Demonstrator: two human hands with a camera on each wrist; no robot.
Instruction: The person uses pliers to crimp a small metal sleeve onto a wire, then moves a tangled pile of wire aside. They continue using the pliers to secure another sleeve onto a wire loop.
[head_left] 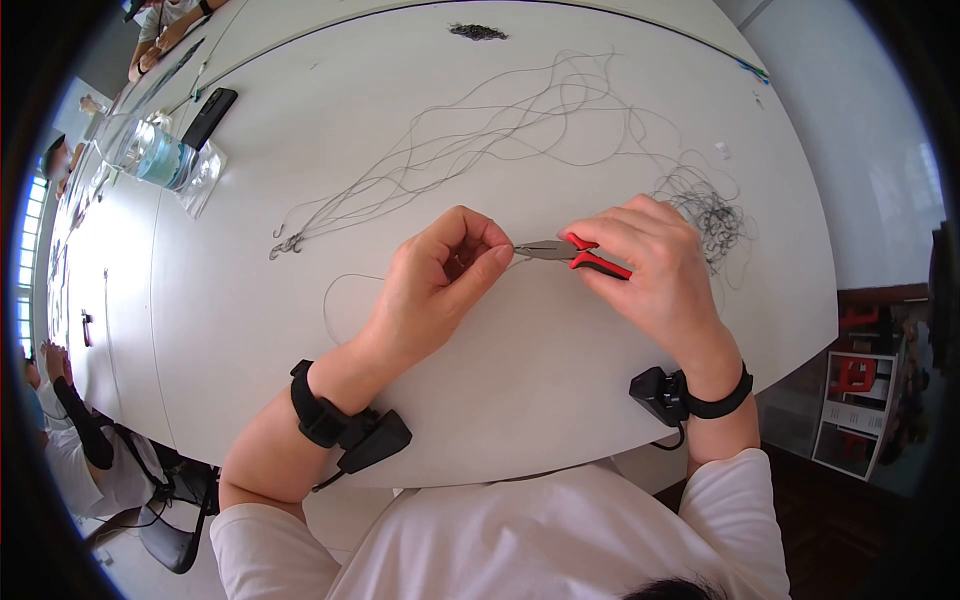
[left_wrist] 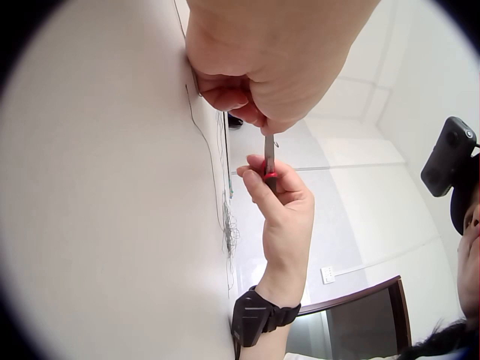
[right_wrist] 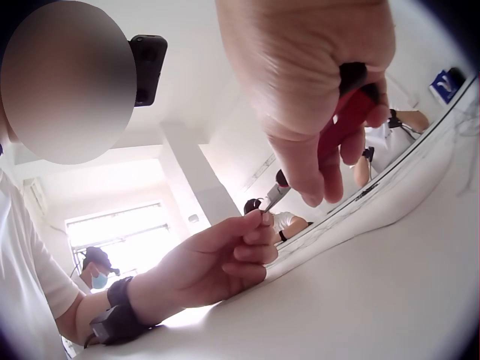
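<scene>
My right hand (head_left: 655, 270) grips needle-nose pliers (head_left: 545, 250) by their red and black handles, the nose pointing left. The thumb and forefinger of my left hand (head_left: 425, 285) pinch something tiny right at the plier tips; the fingertips mostly hide it. A small bent metal bit (left_wrist: 276, 144) shows beside the nose in the left wrist view. Thin grey line (head_left: 328, 300) loops on the table from behind the left hand. Both hands are raised over the white table (head_left: 560, 400), close together.
Beyond the hands, long grey lines (head_left: 430, 145) spread out, with several hooks (head_left: 288, 245) bunched at their left end. A tangle of line (head_left: 715, 225) lies at right. A dark pile (head_left: 478, 32), a clear jar (head_left: 150, 155) and a black case (head_left: 210, 118) stand farther off. Other people sit at left.
</scene>
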